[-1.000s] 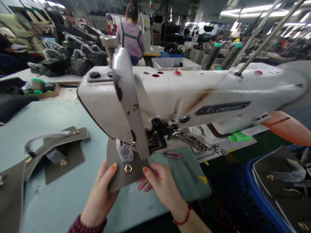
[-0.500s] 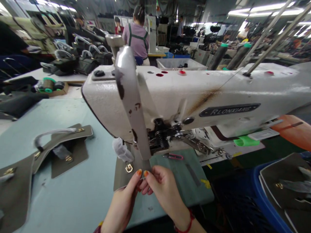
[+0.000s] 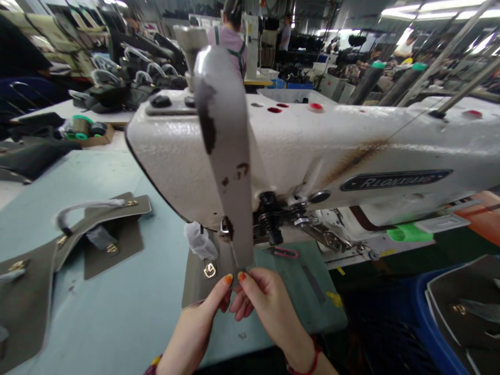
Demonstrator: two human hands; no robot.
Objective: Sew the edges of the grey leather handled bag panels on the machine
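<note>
Both hands work at the front edge of a grey-brown bag panel (image 3: 194, 285) lying beneath the head of a white sewing machine (image 3: 172, 151). My left hand (image 3: 199, 320) pinches that edge between thumb and fingers. Close beside it, my right hand (image 3: 269, 304) also pinches the edge, thumb on top, its other fingers curled below. The thumb tips almost meet. A gold buckle (image 3: 210, 269) and a strap in white wrapping (image 3: 200, 240) sit on the panel left of the needle area. The machine's arm hides the needle and part of the panel.
Pink-handled thread snips (image 3: 286, 252) lie right of the needle area. More panels with a wrapped handle (image 3: 91, 205) rest on the pale green table (image 3: 117, 317). A blue basket (image 3: 420, 297) holding panels stands at right. A person (image 3: 230, 36) sits beyond the machine.
The view has moved closer to the machine, which now looks larger. Both hands keep their pinch on the panel edge, with the thumbs slightly further apart.
</note>
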